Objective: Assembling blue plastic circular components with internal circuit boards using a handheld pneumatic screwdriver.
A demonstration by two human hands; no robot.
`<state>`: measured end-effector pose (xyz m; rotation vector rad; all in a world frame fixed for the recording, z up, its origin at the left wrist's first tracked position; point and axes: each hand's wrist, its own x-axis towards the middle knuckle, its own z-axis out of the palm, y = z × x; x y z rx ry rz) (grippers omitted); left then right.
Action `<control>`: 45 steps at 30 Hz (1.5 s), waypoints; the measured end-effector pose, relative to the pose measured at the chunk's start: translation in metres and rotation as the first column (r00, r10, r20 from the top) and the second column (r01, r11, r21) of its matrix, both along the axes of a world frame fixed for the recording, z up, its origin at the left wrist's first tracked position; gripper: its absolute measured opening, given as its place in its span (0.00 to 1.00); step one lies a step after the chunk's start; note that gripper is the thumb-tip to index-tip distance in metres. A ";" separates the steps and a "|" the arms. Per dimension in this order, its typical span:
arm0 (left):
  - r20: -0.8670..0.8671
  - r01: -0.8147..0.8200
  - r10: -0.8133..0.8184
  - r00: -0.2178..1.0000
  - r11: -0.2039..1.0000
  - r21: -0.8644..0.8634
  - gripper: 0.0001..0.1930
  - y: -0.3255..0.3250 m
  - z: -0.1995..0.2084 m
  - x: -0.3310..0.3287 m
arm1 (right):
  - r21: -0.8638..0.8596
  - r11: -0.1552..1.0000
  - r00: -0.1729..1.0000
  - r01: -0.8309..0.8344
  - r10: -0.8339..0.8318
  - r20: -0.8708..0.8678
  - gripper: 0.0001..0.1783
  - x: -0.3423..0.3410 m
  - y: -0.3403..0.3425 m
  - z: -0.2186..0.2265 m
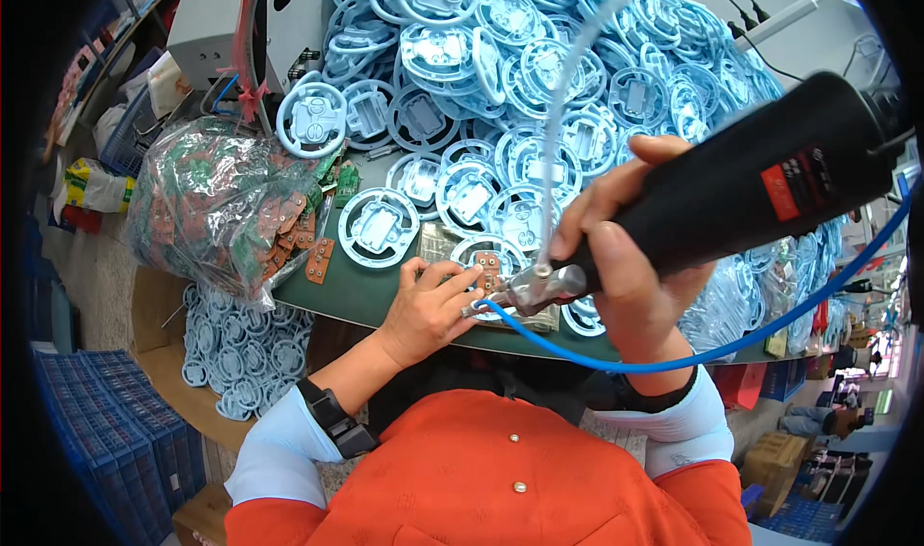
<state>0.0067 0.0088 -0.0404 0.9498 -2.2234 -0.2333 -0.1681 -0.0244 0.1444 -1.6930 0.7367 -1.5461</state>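
Note:
My right hand (pixel 635 257) is wrapped round a black electric screwdriver (pixel 741 175), which lies slantwise with its metal nose (pixel 534 291) pointing down and left. A blue air hose (pixel 616 358) and a clear tube (pixel 551 151) run to that nose. Beneath it, on the table's near edge, is a light-blue plastic steering wheel (pixel 466 249) with a brown circuit board (pixel 489 265) on it. The curled fingers of my left hand (pixel 428 300) press against the wheel and board from the left, beside the screwdriver's tip. The tip's exact contact is hidden.
A large heap of light-blue wheels (pixel 539 65) fills the far side of the green table (pixel 346 291). To the left are a clear bag of circuit boards (pixel 217 199), loose boards (pixel 320 260) and a grey machine (pixel 217 31). More wheels fill a carton (pixel 159 329) below; blue crates (pixel 115 421) stand beside it.

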 end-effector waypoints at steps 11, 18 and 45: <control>0.051 0.063 -0.064 0.997 0.998 0.012 0.24 -0.005 0.006 -0.004 | 0.018 0.990 0.990 0.138 -0.138 -0.012 0.31 -0.007 0.006 0.016; 0.054 0.060 -0.064 0.996 0.995 0.077 0.21 -0.007 0.008 -0.006 | 0.032 0.991 0.991 0.132 -0.133 0.003 0.32 -0.007 0.002 0.012; 0.060 0.003 -0.007 0.998 0.998 0.061 0.21 -0.003 0.003 -0.011 | -0.012 0.999 0.989 0.035 -0.033 0.141 0.30 -0.011 0.015 -0.011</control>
